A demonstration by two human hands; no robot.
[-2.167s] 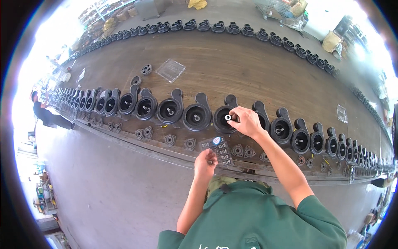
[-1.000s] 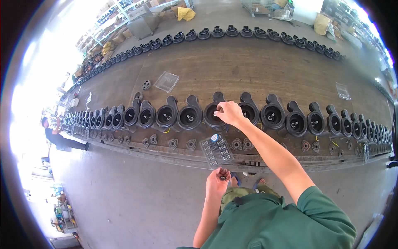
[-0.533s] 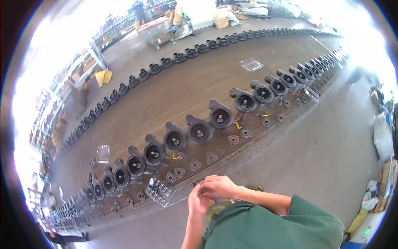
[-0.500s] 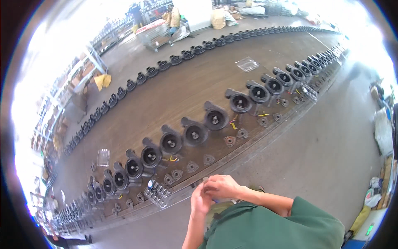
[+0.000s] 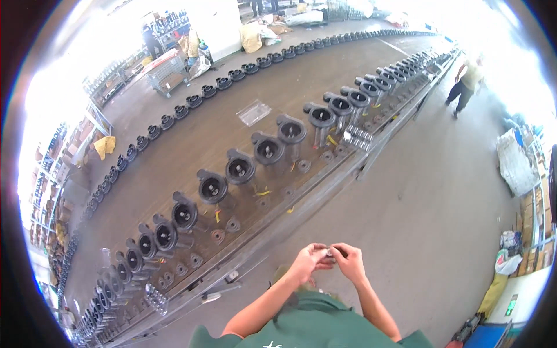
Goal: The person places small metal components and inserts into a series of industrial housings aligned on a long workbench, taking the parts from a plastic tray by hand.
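Observation:
My left hand [image 5: 308, 264] and my right hand [image 5: 350, 265] meet in front of my body, off the near edge of the long table. Their fingertips pinch together on a small silvery part [image 5: 329, 253], mostly covered by the fingers and too small to name. Beyond the hands runs a row of black round housings [image 5: 240, 167], each with an open cup and a side spout. Along their near side lie small triangular grey plates [image 5: 233, 224], one reddish plate [image 5: 217, 235] and short yellow wires [image 5: 263, 192].
On the long brown table [image 5: 191, 148], a second row of black parts [image 5: 194, 101] lines the far edge. Transparent trays [image 5: 358, 138] hold small parts; a flat transparent tray [image 5: 253, 113] lies mid-table. A metal rail [image 5: 301, 203] borders the near side. Another person [image 5: 464, 84] stands at the right.
My view has shifted along the table, and my hands now appear farther from its edge. The right hand has moved off the left, showing the silvery part. Another person has come into view.

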